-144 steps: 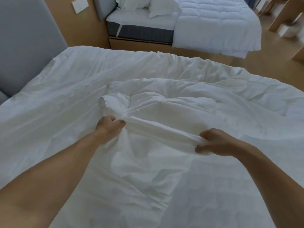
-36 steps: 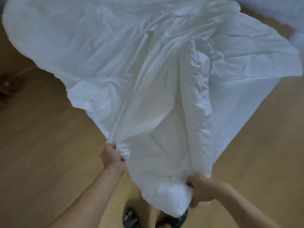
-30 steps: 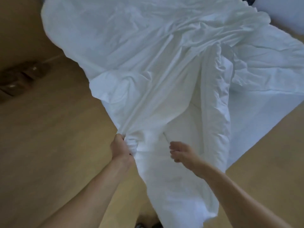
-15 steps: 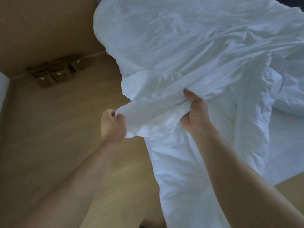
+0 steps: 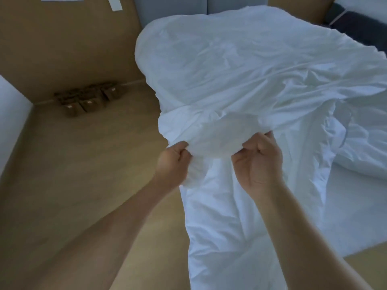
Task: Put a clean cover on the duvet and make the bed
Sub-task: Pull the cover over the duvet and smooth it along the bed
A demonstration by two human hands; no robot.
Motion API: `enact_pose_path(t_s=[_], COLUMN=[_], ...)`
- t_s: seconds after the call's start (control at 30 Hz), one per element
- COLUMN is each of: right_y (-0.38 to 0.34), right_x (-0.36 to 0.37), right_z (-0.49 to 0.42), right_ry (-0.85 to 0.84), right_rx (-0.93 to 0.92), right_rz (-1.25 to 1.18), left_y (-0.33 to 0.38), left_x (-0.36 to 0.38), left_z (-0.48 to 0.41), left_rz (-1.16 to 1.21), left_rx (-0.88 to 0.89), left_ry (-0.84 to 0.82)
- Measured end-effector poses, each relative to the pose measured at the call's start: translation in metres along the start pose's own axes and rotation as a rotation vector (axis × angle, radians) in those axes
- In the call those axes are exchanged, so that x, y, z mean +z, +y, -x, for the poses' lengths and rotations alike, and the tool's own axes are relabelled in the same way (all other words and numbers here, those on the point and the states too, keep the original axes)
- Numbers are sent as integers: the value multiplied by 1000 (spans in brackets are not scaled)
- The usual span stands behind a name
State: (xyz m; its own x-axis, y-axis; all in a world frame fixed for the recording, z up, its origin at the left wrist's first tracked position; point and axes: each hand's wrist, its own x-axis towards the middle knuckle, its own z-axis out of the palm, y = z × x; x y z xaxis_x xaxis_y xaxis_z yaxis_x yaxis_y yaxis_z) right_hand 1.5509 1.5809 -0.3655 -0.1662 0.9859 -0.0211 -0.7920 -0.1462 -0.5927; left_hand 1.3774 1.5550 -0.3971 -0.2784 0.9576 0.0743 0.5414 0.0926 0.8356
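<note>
Head view: your left hand (image 5: 173, 162) and right hand (image 5: 259, 162) each clench a bunch of white cover (image 5: 230, 80) above the near edge of the bed (image 5: 356, 216). The duvet (image 5: 230, 227) hangs below them, off the bed. Covering looks partway done, with spreading and smoothing left. Folds hide the duvet's corners.

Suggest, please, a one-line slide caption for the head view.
Left hand and right hand grip a bunched edge of the white duvet cover, held above the wooden floor.
</note>
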Motion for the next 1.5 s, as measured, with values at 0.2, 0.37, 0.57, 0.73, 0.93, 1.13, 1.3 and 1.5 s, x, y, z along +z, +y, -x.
enact_pose_path(t_s=[0.2, 0.37, 0.57, 0.73, 0.93, 1.13, 1.3, 1.5], right_y=[36, 56, 34, 13, 28, 79, 138, 138], right_x=[-10, -16, -15, 12, 3, -98, -157, -176], right_z=[-7, 5, -13, 15, 47, 86, 159, 174], right_ry=[-300, 199, 310, 46, 124, -360, -1476, -942], right_rx=[-7, -354, 183, 237, 302, 359, 422, 423], right_rz=[1116, 1124, 264, -134, -18, 1446, 2161, 2291], left_y=[42, 52, 19, 10, -6, -60, -73, -58], left_x=[-32, -50, -20, -2, 1, -13, -6, -7], left_z=[1, 12, 27, 26, 45, 72, 70, 82], left_rz=[651, 626, -671, -787, -147, -60, -233, -8], left_rx=[-264, -215, 55, 62, 183, -268, -273, -352], left_ry=[-17, -167, -354, 78, 96, -75, 45, -87])
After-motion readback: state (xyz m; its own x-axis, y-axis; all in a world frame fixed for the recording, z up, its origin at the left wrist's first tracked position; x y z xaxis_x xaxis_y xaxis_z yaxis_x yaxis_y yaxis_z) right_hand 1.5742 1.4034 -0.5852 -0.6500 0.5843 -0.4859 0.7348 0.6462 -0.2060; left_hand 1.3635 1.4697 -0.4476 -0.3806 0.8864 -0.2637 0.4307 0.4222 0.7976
